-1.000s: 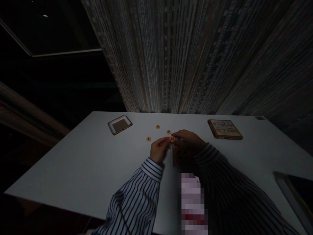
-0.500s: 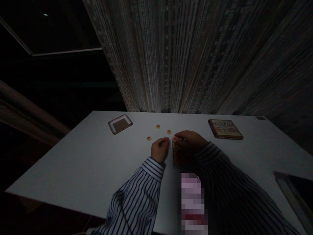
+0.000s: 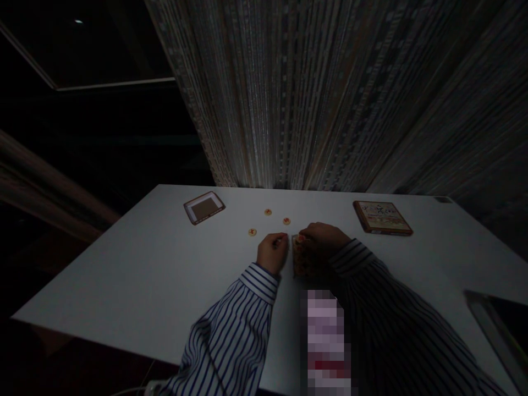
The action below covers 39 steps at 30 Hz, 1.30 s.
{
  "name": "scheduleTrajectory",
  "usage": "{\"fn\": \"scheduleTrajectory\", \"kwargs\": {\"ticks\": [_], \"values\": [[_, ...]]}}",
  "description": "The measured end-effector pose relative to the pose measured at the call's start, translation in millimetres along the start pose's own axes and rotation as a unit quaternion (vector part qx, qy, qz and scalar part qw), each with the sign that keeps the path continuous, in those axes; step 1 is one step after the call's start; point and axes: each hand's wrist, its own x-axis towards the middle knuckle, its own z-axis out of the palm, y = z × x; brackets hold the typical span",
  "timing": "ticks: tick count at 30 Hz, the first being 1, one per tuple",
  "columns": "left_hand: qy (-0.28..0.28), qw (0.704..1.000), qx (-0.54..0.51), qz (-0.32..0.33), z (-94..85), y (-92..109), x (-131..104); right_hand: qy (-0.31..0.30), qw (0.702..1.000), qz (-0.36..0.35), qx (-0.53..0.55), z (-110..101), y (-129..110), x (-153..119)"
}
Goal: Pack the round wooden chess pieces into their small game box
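My left hand (image 3: 273,253) rests near the middle of the white table, fingers curled in; whether anything is between them is hidden. Just right of it is a clear-edged box (image 3: 300,264) of round wooden pieces, partly in shadow. Over its far end, my right hand (image 3: 324,237) pinches a round piece with a red mark (image 3: 302,238). Three loose round pieces lie flat beyond my left hand: one on the left (image 3: 252,232), one farther back (image 3: 268,212) and one nearer the box (image 3: 286,221).
An open shallow tray or lid (image 3: 204,208) lies at the back left of the table (image 3: 124,264). A flat printed box (image 3: 383,218) sits at the back right. A dark flat object (image 3: 499,324) is at the right edge. Behind hangs a string curtain (image 3: 280,99).
The red-marked piece and my right fingertips have shifted slightly right over the box, and the piece is now more covered by them. My left hand stays curled beside the box.
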Motion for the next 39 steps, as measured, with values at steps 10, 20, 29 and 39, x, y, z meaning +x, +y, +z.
{"fn": "scheduleTrajectory", "kwargs": {"ticks": [10,20,29,39], "values": [[-0.003,1.000,0.022,0.014,-1.1,1.9,-1.1,-0.015,1.000,-0.002,-0.024,2.6,-0.3,3.1],[-0.003,1.000,0.013,0.017,-0.8,1.1,-0.1,-0.020,1.000,0.008,-0.021,3.0,-1.1,3.1],[-0.007,1.000,0.021,0.019,-1.0,1.5,-0.7,-0.023,0.999,0.005,-0.028,7.3,1.6,5.3],[-0.010,0.999,0.032,0.022,-1.5,2.8,-0.7,-0.016,1.000,0.006,-0.027,7.0,-0.1,3.9]]}}
